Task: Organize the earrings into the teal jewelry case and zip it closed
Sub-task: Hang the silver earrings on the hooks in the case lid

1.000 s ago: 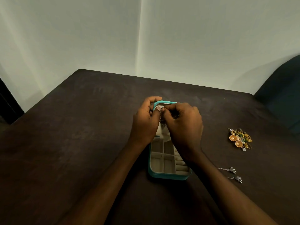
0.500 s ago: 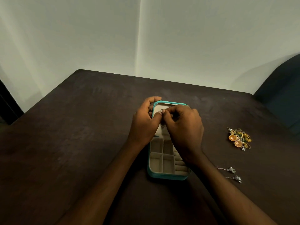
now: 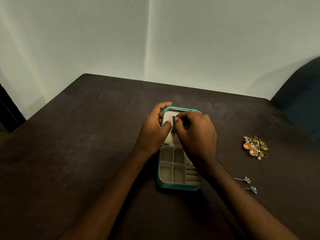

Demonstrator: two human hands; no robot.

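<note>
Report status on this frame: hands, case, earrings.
Left hand grips raised lid of open teal jewelry case. Right hand pinches dark silver earring at lid lining. Gold-orange earring cluster, two silver drop earrings still on table. Nothing blocking.

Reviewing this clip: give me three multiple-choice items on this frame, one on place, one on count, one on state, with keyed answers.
1. Where does the gold and orange earring pile lie?
A. in the case
B. on the table right of the case
C. left of the case

2. How many silver drop earrings lie near the right forearm?
A. one
B. two
C. four

3. The teal case is:
A. zipped
B. open
C. upside down

B: the pile sits on the table.
B: a pair shows.
B: the case shows its compartments.
</note>
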